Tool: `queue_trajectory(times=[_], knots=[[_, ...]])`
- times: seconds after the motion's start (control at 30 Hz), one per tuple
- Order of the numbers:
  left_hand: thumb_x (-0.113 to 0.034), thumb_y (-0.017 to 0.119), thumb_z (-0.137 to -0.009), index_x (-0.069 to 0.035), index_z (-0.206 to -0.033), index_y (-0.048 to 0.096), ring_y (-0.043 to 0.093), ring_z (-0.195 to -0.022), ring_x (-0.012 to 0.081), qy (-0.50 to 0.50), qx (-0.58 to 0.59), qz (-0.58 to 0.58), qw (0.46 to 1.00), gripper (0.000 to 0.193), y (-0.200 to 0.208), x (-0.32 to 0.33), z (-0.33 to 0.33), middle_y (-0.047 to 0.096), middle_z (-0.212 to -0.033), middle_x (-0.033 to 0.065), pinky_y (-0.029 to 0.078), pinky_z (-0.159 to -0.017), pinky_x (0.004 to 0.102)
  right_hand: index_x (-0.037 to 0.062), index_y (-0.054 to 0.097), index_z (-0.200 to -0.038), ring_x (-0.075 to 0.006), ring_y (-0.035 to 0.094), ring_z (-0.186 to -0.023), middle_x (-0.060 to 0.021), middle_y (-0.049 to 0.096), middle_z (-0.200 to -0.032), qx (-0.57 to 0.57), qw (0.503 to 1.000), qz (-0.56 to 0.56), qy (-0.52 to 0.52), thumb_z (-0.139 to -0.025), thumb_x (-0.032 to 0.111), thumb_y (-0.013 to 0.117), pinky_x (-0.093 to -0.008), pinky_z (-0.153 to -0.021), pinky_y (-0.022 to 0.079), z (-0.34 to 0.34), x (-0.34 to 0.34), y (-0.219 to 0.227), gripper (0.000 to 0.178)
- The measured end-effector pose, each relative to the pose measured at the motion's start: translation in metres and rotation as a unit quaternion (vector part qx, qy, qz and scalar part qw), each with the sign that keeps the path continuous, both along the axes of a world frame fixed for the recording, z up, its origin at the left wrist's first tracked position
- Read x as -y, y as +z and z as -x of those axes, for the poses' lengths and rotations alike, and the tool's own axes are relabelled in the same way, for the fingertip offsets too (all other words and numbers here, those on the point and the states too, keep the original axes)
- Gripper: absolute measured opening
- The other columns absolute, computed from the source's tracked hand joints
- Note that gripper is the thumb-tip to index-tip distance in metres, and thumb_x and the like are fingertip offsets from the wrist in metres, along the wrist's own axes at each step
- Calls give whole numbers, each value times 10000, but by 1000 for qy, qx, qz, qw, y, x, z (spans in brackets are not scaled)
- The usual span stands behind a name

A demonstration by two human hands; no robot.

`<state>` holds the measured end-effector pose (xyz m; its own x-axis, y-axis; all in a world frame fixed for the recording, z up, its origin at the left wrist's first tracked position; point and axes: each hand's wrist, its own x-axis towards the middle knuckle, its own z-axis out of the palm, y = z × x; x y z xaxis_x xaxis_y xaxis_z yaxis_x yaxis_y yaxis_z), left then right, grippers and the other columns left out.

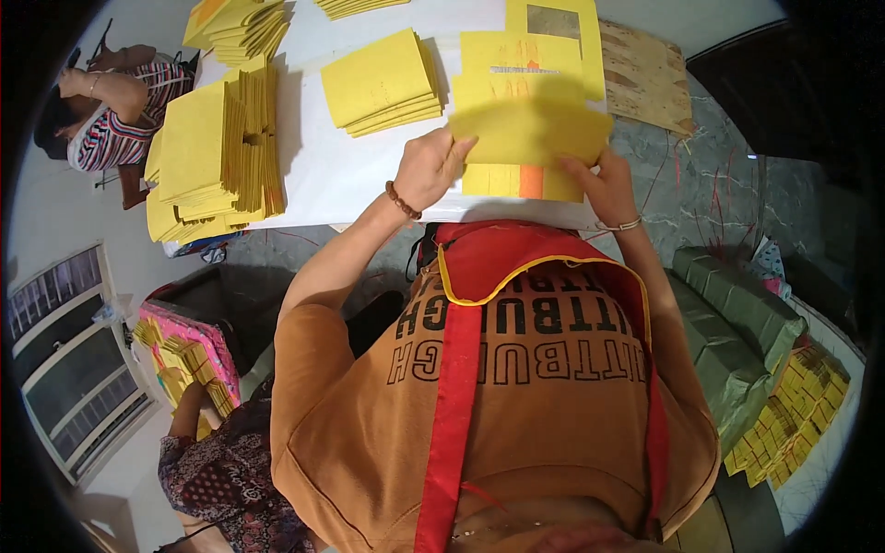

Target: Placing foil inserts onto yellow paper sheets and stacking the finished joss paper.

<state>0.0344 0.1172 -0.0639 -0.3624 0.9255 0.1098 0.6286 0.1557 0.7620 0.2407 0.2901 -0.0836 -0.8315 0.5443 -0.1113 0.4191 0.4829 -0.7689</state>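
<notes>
A yellow paper sheet (530, 136) spans the gap between my two hands over the near edge of the table. My left hand (430, 169) pinches its left end between thumb and fingers. At the other end, my right hand (604, 189) grips the sheet the same way. Below the sheet, on the table, shows yellow paper with an orange block (531, 182), partly hidden by it. Just beyond lie more yellow sheets (505, 55) with orange marks. One far sheet carries a brownish square patch (554, 22). A neat stack of folded yellow paper (380, 81) sits left of these sheets.
Tall piles of folded yellow paper (198, 147) line the left side of the white table (309, 194). A wooden board (643, 78) adjoins its right side. Two other people (124, 111) are at left. Green wrapped bundles (737, 332) and yellow bundles (793, 415) lie at right.
</notes>
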Motion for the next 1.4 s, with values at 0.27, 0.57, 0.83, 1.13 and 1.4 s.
queue_trajectory(times=[0.27,0.57,0.83,1.13,1.4], knots=[[-282,512,-902,5,-956,543,556,-551,184,112,211,62,969,294,-15,-14,7,578,-624,115,424,-524,318,79,415,-1311,-99,607,-761,-92,661,-887,-196,967,138,-82,-804,208,648,-243,-683,467,21,3,20,573],[-205,565,-859,-5,-910,512,528,-557,154,165,267,56,948,213,-24,-27,12,594,-653,94,417,-524,308,31,505,-1245,-89,559,-917,-77,603,-1074,-111,977,144,-110,-811,109,645,-211,-791,443,33,-8,-3,462],[-166,614,-817,-30,-1028,496,551,-762,221,182,124,-8,975,278,-6,-25,8,593,-862,149,426,-642,345,12,514,-1230,-102,564,-928,-91,604,-1084,-95,982,115,-117,-804,92,643,-222,-801,445,34,-8,-1,452],[-423,508,-853,-81,-1305,407,361,-1213,317,-114,-295,-31,948,575,-2,-32,-24,387,-1349,122,301,-982,442,68,574,-1168,-191,643,-819,-167,660,-923,-148,975,91,-135,-751,184,670,-291,-731,486,33,-7,-14,444],[-498,451,-861,-99,-1337,373,325,-1248,310,-110,-337,22,935,626,-11,-31,-27,342,-1388,118,278,-1008,454,67,569,-1160,-214,570,-1036,-143,565,-1162,-41,989,25,-141,-774,240,656,-288,-833,439,26,8,19,432]])
